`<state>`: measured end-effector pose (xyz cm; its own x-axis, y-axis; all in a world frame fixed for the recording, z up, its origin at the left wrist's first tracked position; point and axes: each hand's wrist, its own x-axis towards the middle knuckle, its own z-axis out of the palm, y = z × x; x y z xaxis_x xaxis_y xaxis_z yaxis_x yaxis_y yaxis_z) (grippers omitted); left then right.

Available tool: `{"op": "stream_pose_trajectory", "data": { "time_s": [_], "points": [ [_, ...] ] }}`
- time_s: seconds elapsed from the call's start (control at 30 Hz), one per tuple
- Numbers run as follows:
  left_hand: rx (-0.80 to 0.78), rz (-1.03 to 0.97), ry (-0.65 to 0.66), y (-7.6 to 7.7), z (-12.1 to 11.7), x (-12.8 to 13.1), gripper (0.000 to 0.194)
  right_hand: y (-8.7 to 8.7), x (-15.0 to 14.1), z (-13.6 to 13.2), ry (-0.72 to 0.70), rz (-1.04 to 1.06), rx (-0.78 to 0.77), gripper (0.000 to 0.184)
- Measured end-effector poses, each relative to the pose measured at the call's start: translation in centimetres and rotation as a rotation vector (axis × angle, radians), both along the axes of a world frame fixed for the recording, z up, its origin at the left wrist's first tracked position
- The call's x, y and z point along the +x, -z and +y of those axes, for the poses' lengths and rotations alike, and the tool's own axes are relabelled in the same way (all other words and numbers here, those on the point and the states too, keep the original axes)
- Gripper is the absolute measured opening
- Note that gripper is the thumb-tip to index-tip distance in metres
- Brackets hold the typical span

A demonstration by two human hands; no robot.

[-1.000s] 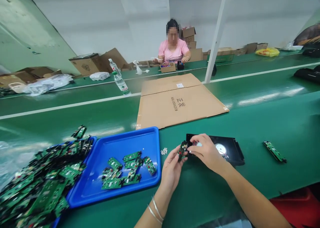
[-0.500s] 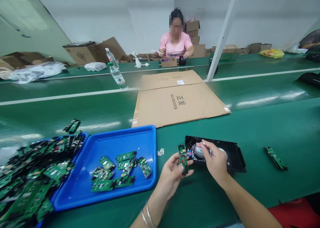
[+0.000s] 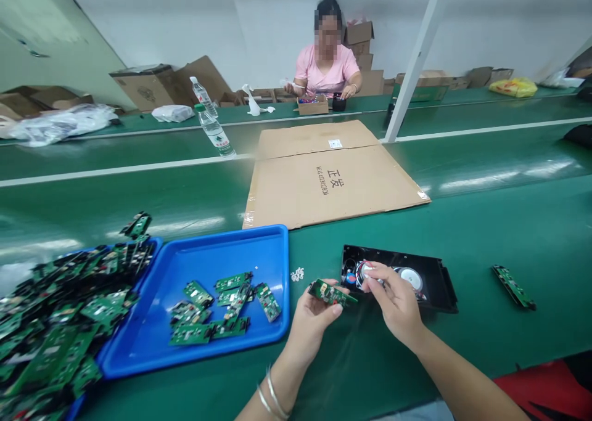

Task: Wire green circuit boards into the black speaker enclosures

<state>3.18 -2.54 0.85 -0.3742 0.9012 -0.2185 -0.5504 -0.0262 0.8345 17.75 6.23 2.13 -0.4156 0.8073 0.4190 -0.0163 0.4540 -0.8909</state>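
Observation:
My left hand (image 3: 314, 322) grips a green circuit board (image 3: 332, 293) between thumb and fingers, its component side tilted up. Beside it, my right hand (image 3: 395, 298) is closed in a pinch over a black speaker housing (image 3: 432, 279); whatever lies between those fingertips is too small to make out. Inside the housing are two round speakers, one partly covered by my right fingers and the other, a silver one (image 3: 411, 279), just past them. Thin wires and a small blue-and-red round part (image 3: 351, 278) show near the housing's left end.
A blue tray (image 3: 139, 341) with several circuit boards stands left, beside a heaped pile of boards (image 3: 60, 322). Small white pieces (image 3: 297, 275) lie by the tray. One board (image 3: 514, 287) rests at right. Flattened cardboard (image 3: 296, 187) lies ahead; a co-worker (image 3: 326, 63) sits opposite.
My left hand has turned the circuit board from upright to nearly level and drawn it slightly left. My right fingertips have moved a little down over the speaker. The view has shifted slightly.

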Motion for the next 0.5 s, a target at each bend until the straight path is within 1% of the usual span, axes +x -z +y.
{"op": "stream_pose_trajectory", "data": {
  "time_s": [0.07,0.1,0.17,0.2,0.23,0.27,0.33,0.37,0.4,0.43,0.5],
  "points": [
    [-0.044,0.097,-0.077,-0.2,0.0,-0.1,0.041,0.0,0.0,0.2,0.057,-0.086,0.079,0.014],
    [-0.061,0.131,-0.108,-0.2,0.1,-0.2,0.043,0.0,0.1,0.5,0.094,-0.111,0.094,0.015],
    [-0.079,0.157,-0.156,-0.3,0.2,-0.4,0.051,-0.1,0.2,1.1,0.172,-0.104,0.069,0.016],
    [-0.085,0.146,-0.168,-0.3,0.3,-0.5,0.053,-0.2,0.2,1.4,0.193,-0.056,0.028,0.014],
    [-0.089,0.121,-0.175,-0.3,0.4,-0.5,0.053,-0.2,0.3,1.7,0.188,0.025,-0.026,0.012],
    [-0.092,0.084,-0.174,-0.3,0.4,-0.6,0.05,-0.3,0.3,1.9,0.154,0.121,-0.083,0.011],
    [-0.095,-0.003,-0.161,-0.4,0.5,-0.6,0.038,-0.4,0.4,1.9,0.044,0.273,-0.144,0.011],
    [-0.091,-0.045,-0.155,-0.5,0.5,-0.5,0.034,-0.5,0.4,1.7,-0.01,0.285,-0.121,0.013],
    [-0.083,-0.08,-0.15,-0.6,0.4,-0.4,0.032,-0.5,0.4,1.4,-0.053,0.247,-0.064,0.014],
    [-0.069,-0.106,-0.139,-0.7,0.3,-0.3,0.032,-0.6,0.3,1.0,-0.087,0.168,0.02,0.016],
    [-0.04,-0.118,-0.121,-0.8,0.2,-0.1,0.029,-0.7,0.0,0.1,-0.121,-0.032,0.238,0.018]
  ]
}}
